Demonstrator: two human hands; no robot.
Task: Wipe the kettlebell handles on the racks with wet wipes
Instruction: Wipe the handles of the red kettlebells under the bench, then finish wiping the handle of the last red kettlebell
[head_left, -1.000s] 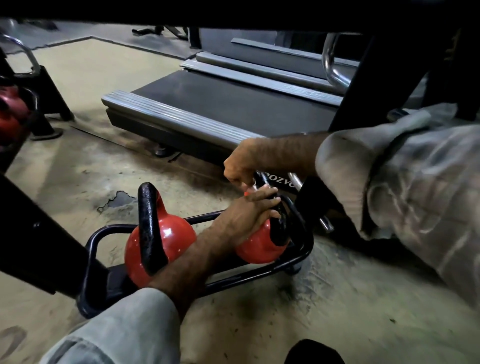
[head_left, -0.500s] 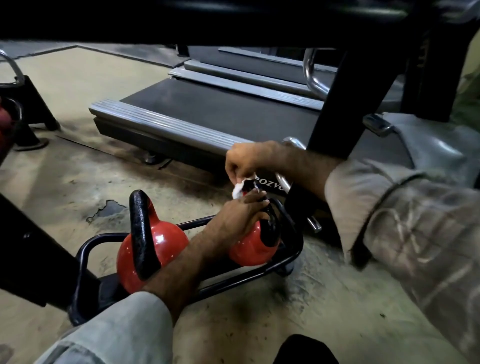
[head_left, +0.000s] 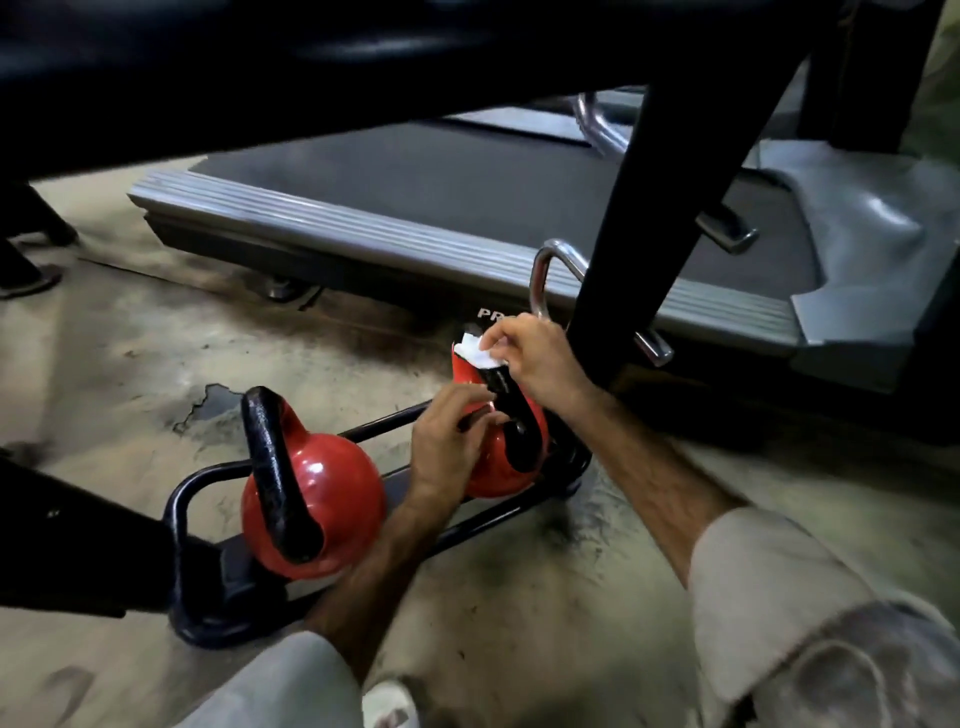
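Right-hand kettlebell (head_left: 501, 462): glossy red round body, rough black handle (head_left: 506, 387), seated at right end of black tubular rack (head_left: 179, 499) on floor. White crumpled wet wipe (head_left: 475, 349) sits on handle top. Right hand (head_left: 535, 358) pinches wipe between thumb and fingertips. Left hand (head_left: 449, 441), fingers curled, grips handle lower down. Second kettlebell (head_left: 317, 514), same red gloss, pebbled black handle, sits left on same rack. Behind kettlebell: treadmill (head_left: 415, 234), ribbed grey side rail, partial white letters "PR". Worn, stained concrete floor (head_left: 130, 353) beneath rack.

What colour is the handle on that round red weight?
Black, seen in the head view: the kettlebell has a black handle.
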